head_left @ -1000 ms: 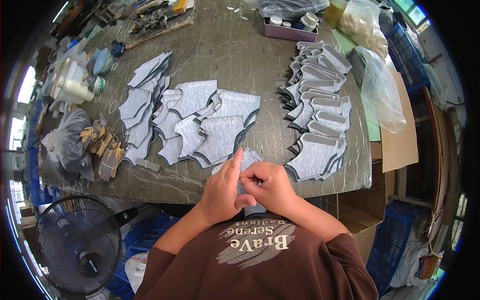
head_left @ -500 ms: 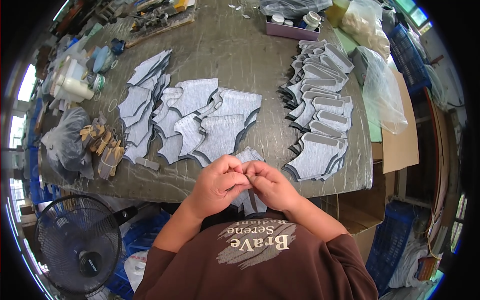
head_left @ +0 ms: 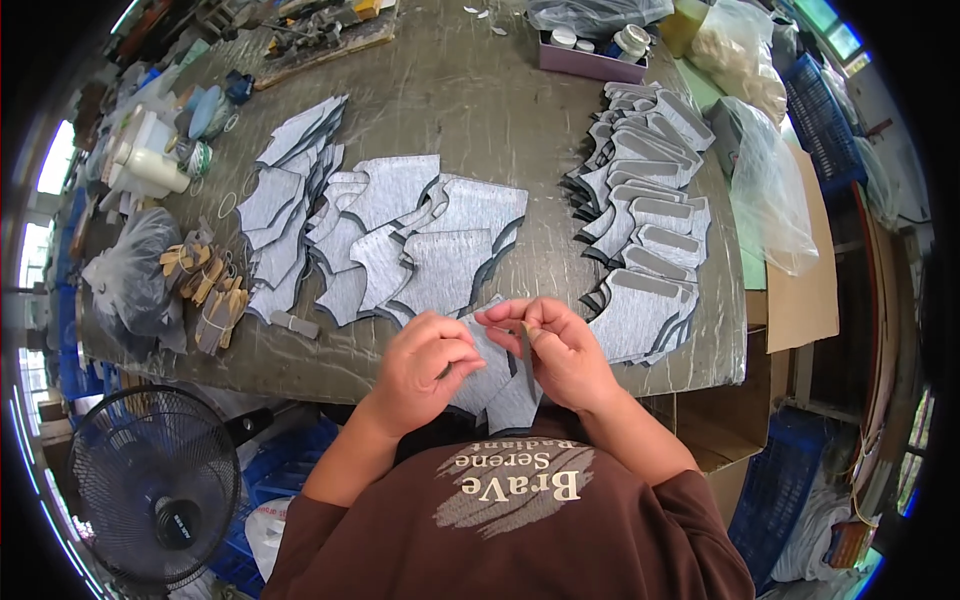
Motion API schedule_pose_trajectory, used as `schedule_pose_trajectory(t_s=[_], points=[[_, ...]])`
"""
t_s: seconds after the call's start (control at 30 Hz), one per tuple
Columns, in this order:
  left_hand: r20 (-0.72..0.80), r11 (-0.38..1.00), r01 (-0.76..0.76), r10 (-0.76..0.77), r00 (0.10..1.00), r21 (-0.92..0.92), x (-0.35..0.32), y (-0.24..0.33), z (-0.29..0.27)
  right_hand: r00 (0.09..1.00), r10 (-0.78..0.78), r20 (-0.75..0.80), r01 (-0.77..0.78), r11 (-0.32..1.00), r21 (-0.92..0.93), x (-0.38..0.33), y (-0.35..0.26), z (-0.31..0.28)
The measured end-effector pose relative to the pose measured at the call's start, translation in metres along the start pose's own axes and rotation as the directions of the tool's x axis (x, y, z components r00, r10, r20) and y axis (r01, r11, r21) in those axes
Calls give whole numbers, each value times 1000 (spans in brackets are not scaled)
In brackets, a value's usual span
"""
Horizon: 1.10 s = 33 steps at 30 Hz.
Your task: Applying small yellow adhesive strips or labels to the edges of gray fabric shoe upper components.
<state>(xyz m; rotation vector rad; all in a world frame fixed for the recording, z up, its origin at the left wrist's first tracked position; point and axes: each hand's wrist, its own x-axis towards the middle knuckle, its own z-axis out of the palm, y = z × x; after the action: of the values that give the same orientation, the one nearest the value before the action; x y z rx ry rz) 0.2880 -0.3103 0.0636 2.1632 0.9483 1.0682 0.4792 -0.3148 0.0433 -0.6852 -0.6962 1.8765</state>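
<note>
Black fan [head_left: 155, 480], 8 o'clock | left hand [head_left: 425, 365], 7, fingers curled, can't tell if gripping | grey fabric piece [head_left: 512, 405], 6 | grey strip [head_left: 528, 370], 5, pinched in right hand [head_left: 570, 355], 4 | overlapping grey pieces [head_left: 645, 225], 2.

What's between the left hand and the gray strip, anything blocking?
Partly: near the top of the gray strip, fingers of the right hand reach across on the side facing the left hand. Lower down, nothing visible blocks; the gray fabric seems to lie beneath that gap.
</note>
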Motion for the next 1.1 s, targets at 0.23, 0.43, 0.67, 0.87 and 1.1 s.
schedule_pose_trajectory(t_s=[0.23,0.43,0.67,0.87,1.1], points=[[55,999,-21,19,998,39,5,2,-1,978,191,88,-188,982,-34,0,17,-2],[-230,830,502,-553,801,-244,-23,-12,-15,977,-183,-111,213,885,415,9,-4,-37],[14,488,756,-836,548,-436,-22,-22,-11,910,-253,329,271,-241,-932,-1,19,-14],[72,455,811,-856,513,-368,-23,-27,-9,885,-287,367,281,-299,-912,-1,23,-13],[64,446,808,-861,505,-386,-22,-27,-8,888,-281,364,277,-304,-911,-1,24,-13]])
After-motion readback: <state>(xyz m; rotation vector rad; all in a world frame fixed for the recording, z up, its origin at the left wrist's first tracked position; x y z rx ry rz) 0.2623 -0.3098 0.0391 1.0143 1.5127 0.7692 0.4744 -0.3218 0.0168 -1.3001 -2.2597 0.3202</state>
